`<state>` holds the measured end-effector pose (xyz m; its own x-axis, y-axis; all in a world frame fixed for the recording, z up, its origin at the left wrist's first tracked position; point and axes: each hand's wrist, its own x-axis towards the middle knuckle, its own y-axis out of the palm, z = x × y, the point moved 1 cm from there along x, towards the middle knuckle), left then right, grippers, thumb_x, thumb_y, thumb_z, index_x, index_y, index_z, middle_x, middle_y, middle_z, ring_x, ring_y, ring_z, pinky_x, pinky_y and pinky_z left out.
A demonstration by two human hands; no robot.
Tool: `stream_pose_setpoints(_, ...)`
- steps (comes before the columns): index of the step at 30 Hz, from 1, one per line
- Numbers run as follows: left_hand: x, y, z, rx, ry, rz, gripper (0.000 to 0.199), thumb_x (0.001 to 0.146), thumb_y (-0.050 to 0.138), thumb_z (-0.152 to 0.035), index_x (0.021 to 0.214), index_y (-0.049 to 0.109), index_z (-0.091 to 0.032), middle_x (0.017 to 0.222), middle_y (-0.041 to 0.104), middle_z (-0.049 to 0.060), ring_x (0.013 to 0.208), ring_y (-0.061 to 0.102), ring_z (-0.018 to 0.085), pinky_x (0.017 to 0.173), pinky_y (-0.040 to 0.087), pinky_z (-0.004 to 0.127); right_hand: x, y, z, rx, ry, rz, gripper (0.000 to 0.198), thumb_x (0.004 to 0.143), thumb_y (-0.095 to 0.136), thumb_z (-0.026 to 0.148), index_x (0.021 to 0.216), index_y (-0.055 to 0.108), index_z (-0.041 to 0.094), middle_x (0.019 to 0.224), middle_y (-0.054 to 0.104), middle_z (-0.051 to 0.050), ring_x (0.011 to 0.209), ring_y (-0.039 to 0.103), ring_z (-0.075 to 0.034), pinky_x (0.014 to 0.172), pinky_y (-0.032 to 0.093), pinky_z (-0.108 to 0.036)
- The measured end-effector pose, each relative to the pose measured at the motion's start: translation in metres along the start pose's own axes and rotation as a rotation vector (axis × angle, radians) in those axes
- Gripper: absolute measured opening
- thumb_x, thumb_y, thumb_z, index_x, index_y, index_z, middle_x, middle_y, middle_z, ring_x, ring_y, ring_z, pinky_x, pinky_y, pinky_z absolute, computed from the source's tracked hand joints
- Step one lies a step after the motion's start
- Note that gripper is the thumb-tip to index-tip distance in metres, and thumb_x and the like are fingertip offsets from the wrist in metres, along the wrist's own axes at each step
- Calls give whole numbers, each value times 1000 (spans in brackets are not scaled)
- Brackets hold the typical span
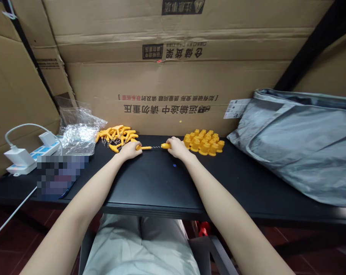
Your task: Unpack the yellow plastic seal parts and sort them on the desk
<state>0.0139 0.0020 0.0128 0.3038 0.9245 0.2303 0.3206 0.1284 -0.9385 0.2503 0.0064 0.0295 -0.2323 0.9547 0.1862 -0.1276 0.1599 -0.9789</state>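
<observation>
Corkscrew point(146, 148) juts rightward from left hand point(129, 151) clasping it, toward yellow cap point(165, 146) pinched in right hand point(177, 147)

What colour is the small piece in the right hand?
The small piece in the right hand is yellow-orange, seen best in the head view.

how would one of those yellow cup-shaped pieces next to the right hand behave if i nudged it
The yellow cup-shaped pieces look like moulded plastic, so one is probably stiff and fairly light. Each seems wider at the base, so it would likely slide before tipping. They stand close together, so a nudge may shift neighbours.
</observation>
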Motion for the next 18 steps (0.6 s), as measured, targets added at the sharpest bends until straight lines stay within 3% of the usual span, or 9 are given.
stream_pose_setpoints(13,-3,-2,2,-4,-6,-4,33,79,53,-28,108,64,-21,90,69,5,84,64,20,77,49,30,-7,-2,11,-98,-44,-48,33,84,47,6,109,63,19,116,58,-14,107,53,-28,84,40,-39)
stream_pose_setpoints(18,-4,-5,-1,3,0,-11,31,81,51,-29,109,63,-22,90,67,4,84,63,19,78,48,30,-6,-2,12,-26,-84,-59,32,86,50,10,114,64,18,117,57,-14,106,55,-28,86,40,-39)
